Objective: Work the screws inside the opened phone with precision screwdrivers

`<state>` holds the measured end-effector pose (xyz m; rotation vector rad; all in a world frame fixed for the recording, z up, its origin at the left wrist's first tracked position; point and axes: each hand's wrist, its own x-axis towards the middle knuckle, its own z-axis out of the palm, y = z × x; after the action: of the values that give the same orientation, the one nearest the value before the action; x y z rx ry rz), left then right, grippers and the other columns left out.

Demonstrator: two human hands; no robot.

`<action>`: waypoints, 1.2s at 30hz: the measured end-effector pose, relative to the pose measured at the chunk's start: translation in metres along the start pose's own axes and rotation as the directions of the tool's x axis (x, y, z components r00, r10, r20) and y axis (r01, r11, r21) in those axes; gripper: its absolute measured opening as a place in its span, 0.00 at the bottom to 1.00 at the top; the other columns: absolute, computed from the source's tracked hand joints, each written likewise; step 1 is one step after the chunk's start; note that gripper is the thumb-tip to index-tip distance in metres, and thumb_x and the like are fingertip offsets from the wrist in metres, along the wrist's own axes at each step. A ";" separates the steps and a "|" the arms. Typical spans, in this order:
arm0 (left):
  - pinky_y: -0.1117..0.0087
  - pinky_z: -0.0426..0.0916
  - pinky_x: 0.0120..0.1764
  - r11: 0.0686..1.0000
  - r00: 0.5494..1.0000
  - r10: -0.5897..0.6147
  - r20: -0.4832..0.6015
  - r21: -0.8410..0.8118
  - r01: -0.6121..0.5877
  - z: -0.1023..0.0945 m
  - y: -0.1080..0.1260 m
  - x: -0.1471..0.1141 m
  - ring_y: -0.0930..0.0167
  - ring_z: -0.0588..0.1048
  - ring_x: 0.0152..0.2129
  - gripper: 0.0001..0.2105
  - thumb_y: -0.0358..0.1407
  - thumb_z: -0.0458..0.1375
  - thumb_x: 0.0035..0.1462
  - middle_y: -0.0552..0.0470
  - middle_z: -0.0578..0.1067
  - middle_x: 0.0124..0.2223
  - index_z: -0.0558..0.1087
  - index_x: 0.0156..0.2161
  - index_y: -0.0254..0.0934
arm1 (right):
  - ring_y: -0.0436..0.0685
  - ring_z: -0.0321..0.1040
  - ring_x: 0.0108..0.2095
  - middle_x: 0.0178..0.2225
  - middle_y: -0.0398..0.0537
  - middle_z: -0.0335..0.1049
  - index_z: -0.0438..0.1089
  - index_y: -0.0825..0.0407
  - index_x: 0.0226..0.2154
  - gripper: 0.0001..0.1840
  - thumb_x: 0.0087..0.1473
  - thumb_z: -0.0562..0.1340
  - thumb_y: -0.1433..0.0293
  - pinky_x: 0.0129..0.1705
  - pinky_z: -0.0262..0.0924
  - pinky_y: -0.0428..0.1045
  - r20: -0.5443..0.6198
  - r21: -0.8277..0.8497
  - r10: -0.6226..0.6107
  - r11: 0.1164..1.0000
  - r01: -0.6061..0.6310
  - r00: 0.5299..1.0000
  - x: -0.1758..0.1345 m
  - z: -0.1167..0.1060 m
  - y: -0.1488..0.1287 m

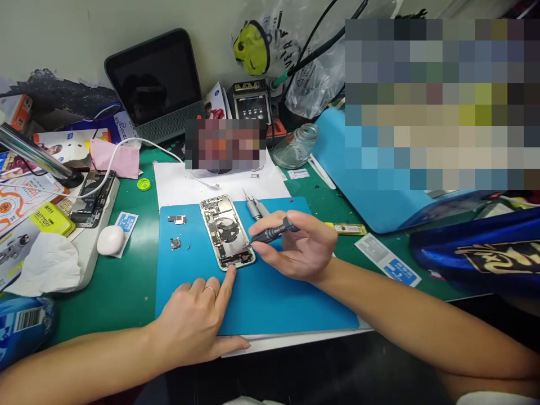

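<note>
An opened smartphone (228, 232), its inner parts bare, lies on a blue mat (270, 298). My right hand (310, 244) grips a dark precision screwdriver (273, 232) between thumb and fingers. The screwdriver's tip is at the phone's lower right edge; whether it touches a screw is too small to tell. My left hand (196, 312) presses its index fingertip at the phone's bottom edge, with the thumb stretched out by the mat's front edge and nothing held. Left of the phone lie small metal-and-board parts (176, 219). Behind my right fingers rest two grey pen-shaped tools (254, 208).
White paper (175, 183) lies behind the mat, with a cable end (215, 185) on it. A glass jar (297, 145) tilts at the back. To the left are a white earbud case (111, 241) and another opened phone (93, 197). A blue packet (472, 247) sits far right.
</note>
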<state>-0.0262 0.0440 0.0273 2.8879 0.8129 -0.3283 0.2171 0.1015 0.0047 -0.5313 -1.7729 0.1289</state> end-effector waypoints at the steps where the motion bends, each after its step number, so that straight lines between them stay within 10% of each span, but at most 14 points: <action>1: 0.60 0.75 0.31 1.000 1.000 0.002 0.003 -0.007 -0.002 0.000 0.000 0.000 0.58 0.80 0.34 0.52 0.69 0.51 0.62 0.40 0.79 0.42 0.57 0.73 0.23 | 0.56 0.78 0.31 0.35 0.46 0.80 0.52 0.43 0.72 0.48 0.55 0.68 0.78 0.26 0.77 0.52 0.013 -0.009 -0.011 1.000 0.011 1.000 0.001 -0.001 -0.002; 36: 0.61 0.72 0.25 0.997 0.998 0.019 -0.056 -0.074 -0.024 0.002 -0.004 0.005 0.60 0.81 0.31 0.50 0.68 0.49 0.64 0.43 0.81 0.39 0.58 0.71 0.21 | 0.53 0.79 0.30 0.37 0.45 0.81 0.54 0.42 0.70 0.42 0.59 0.68 0.76 0.27 0.77 0.46 0.049 -0.008 0.008 1.000 -0.007 0.999 -0.004 0.002 0.003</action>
<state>-0.0249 0.0494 0.0241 2.8452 0.7845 -0.2114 0.2169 0.1025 -0.0008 -0.5443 -1.8196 0.1416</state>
